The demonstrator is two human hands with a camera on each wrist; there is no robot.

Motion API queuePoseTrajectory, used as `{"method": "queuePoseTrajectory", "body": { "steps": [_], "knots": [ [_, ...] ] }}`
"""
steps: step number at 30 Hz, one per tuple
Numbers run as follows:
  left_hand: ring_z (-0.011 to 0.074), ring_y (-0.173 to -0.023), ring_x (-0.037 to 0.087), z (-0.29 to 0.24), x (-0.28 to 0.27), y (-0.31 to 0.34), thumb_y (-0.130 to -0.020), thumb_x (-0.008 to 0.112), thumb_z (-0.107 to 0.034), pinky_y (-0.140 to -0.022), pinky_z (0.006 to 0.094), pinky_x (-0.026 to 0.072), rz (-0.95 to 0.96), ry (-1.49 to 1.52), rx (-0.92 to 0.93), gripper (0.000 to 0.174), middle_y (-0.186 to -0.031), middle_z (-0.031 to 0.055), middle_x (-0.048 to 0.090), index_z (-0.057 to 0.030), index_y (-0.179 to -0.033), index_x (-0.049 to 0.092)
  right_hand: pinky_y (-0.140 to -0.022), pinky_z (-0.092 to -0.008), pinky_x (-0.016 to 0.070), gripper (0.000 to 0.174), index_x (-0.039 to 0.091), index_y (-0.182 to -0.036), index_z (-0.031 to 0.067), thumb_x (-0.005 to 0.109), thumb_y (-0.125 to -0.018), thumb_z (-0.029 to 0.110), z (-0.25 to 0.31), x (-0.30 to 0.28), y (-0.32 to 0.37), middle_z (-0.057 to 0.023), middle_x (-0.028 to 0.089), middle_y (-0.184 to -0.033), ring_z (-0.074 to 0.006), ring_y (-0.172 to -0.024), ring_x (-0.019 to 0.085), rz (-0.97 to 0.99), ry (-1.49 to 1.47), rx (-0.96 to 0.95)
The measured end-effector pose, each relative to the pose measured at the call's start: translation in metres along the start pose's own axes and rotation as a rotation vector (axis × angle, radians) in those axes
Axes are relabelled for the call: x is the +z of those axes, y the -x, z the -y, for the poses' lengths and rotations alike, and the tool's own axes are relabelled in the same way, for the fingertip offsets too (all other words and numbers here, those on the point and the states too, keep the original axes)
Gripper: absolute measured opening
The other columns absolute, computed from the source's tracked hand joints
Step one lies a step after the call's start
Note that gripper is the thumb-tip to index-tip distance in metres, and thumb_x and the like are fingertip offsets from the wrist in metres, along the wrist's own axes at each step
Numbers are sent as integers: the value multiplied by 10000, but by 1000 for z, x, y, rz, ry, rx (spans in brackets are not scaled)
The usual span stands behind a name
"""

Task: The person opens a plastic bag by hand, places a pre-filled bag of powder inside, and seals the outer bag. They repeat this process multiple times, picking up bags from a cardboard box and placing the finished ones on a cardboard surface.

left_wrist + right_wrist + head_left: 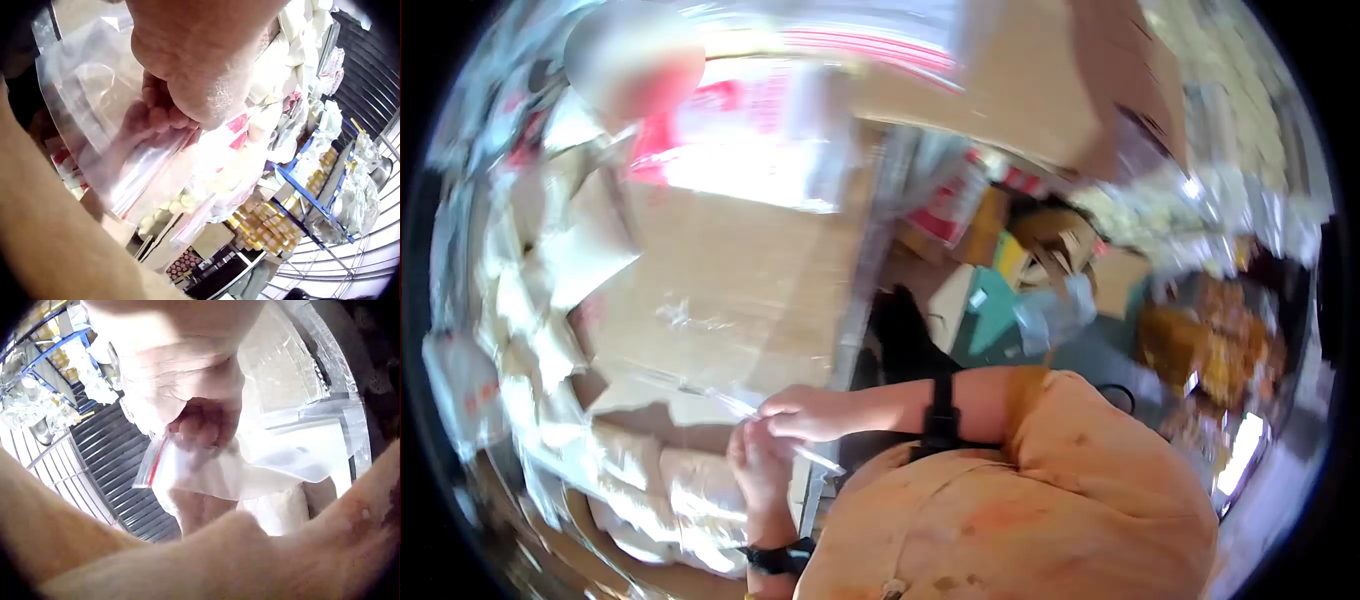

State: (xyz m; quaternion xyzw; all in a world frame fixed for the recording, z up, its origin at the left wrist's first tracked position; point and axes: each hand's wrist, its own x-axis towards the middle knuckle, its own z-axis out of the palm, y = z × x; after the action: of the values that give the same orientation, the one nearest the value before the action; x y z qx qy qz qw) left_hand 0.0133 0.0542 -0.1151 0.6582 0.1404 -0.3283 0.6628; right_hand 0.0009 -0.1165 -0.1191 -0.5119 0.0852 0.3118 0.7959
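Note:
A clear plastic zip bag [90, 81] is stretched between my two hands, and a red zip strip shows along one edge in the right wrist view. My left hand [760, 465] grips the bag with curled fingers; in the left wrist view the hand [200, 69] covers part of its edge. Close beside it, my right hand [808, 412] pinches the same zip bag [281, 456] near the red strip. From the head view the bag [820, 460] is a thin bright sliver by the hands. Both hands are just over the near side of a cardboard box.
The large cardboard box [720, 270] lies ahead, with a red-and-white plastic pack [750, 130] on it. White wrapped packets [630, 480] line the left side. Another carton [1020, 80] stands at the far side. Blue-framed shelving [306, 187] shows in the left wrist view.

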Motion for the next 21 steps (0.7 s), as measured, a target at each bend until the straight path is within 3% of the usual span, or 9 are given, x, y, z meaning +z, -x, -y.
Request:
{"method": "queuePoseTrajectory", "body": {
  "steps": [2,4,5,8,9,11,14,17,21],
  "knots": [
    [131,-595,510,-10,7,6,-924,412,-201,-548,260,430,-4,1,9,244,-701,40,535,-20,-807,527,-578,-292,452,173,571,-917,-11,477,-841,113,-9,4,-8,-79,584,-733,-154,-643,568,-75,235,-136],
    [135,-539,492,-21,13,21,-923,413,-186,-508,271,413,90,-23,70,277,-626,30,516,-39,-712,516,-435,-277,384,188,541,-744,43,492,-858,184,-49,6,-31,-64,519,-582,-109,-479,485,-290,-532,14],
    [143,-531,510,-26,15,25,-919,428,-168,-502,276,418,187,-132,147,282,-617,37,537,-30,-694,527,-429,-278,378,195,526,-731,47,490,-866,183,-15,-7,-23,-26,491,-536,-98,-474,479,-318,-458,124],
    [212,-549,563,-3,3,23,-807,567,-113,-512,329,432,-92,-824,257,170,-598,121,561,-26,-662,542,-509,-432,393,213,476,-698,44,514,-827,210,13,-6,-26,-154,514,-581,-335,-559,528,-295,855,-235],
    [275,-549,559,-2,-7,21,-741,598,-93,-505,354,429,-191,-922,360,144,-592,147,534,-34,-641,513,-507,-443,397,185,459,-674,52,528,-790,178,22,-3,-30,-144,525,-598,-326,-570,544,-230,1073,-448],
    [336,-558,550,-1,-30,20,-742,588,-172,-499,395,433,-430,-975,361,167,-624,141,550,-65,-628,529,-517,-440,418,170,473,-670,54,535,-772,175,30,-10,-44,-132,536,-623,-328,-593,549,-154,1259,-602],
    [322,-537,531,-23,-51,32,-739,565,-74,-501,370,431,-641,-769,266,44,-616,134,526,-60,-747,523,-565,-381,462,166,525,-695,55,543,-785,194,50,-20,-68,-126,575,-691,-306,-653,572,-80,1416,-434],
    [230,-530,514,-14,-72,42,-755,519,-23,-515,309,417,-715,-517,304,95,-617,108,520,-36,-842,557,-626,-338,471,199,575,-760,59,556,-810,251,92,-13,-94,-115,607,-753,-268,-692,588,206,1213,-31],
    [105,-572,490,-6,-88,79,-773,452,26,-528,233,395,-684,6,100,194,-676,54,567,0,-923,572,-639,-289,456,314,574,-817,45,584,-811,358,83,-85,-225,-49,602,-765,-174,-690,575,-473,583,-273]
  ]
}}
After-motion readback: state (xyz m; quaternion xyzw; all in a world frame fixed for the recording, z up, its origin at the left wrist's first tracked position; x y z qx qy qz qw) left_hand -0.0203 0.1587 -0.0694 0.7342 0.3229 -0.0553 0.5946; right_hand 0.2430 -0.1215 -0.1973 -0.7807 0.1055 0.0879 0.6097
